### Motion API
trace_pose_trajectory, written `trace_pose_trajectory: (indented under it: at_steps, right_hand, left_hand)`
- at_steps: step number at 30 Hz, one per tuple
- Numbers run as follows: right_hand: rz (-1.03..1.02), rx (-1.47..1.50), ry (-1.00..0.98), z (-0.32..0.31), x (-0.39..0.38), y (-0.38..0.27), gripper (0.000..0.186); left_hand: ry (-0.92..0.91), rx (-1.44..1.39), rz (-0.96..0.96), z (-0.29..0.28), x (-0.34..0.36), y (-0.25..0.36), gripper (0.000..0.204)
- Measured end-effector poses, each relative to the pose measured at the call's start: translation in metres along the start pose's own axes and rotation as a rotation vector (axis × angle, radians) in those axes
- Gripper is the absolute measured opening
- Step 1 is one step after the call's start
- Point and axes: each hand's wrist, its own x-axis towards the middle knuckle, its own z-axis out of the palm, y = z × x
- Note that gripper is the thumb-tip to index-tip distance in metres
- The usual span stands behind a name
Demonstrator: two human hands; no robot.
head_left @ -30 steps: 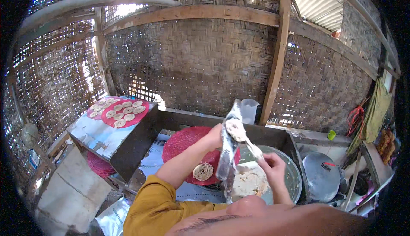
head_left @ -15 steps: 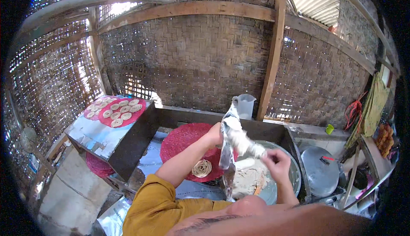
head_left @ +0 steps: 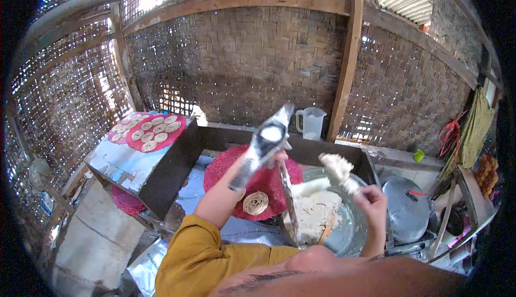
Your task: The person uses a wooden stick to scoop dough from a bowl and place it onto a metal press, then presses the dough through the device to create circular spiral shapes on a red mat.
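Observation:
My left hand (head_left: 280,156) grips a silvery metal dough press (head_left: 260,149), a long flat body with a round opening that shows white inside. It is raised over a red round mat (head_left: 223,171) bearing one coiled noodle nest (head_left: 255,203). My right hand (head_left: 372,200) is closed on a lump of pale dough (head_left: 337,167) with a smooth white lower part, blurred by motion; whether a stick is inside, I cannot tell. Below, a large basin (head_left: 359,238) holds pale dough (head_left: 317,208). A white cylinder (head_left: 310,187) and a wooden-handled tool (head_left: 324,236) lie at the dough.
On the left, a box-like stand (head_left: 115,160) carries red mats with several coiled nests (head_left: 158,130). A clear plastic jug (head_left: 312,123) stands behind the basin. To the right are a round metal lid (head_left: 403,211) and a small green cup (head_left: 418,156). A woven wall (head_left: 242,66) closes the back.
The press has tilted and swung left, away from the dough lump. My right hand has moved right with the lump, which no longer reaches across to the press.

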Motion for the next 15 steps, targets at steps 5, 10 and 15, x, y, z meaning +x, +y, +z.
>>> trace_pose_trajectory:
  at_steps: [5, 10, 15]
  right_hand:
    - [0.019, -1.226, 0.011, -0.019, -0.006, 0.019, 0.023]
    - [0.057, -0.113, -0.599, 0.056, -0.009, 0.036, 0.071]
    - [0.701, 1.547, -0.968, 0.129, -0.039, 0.022, 0.102]
  left_hand:
    - [-0.24, -0.338, 0.104, -0.039, 0.002, 0.003, 0.042]
    - [-0.228, -0.518, 0.278, -0.012, -0.012, 0.014, 0.034]
    - [-0.55, -0.495, 0.335, -0.007, -0.018, 0.011, 0.058]
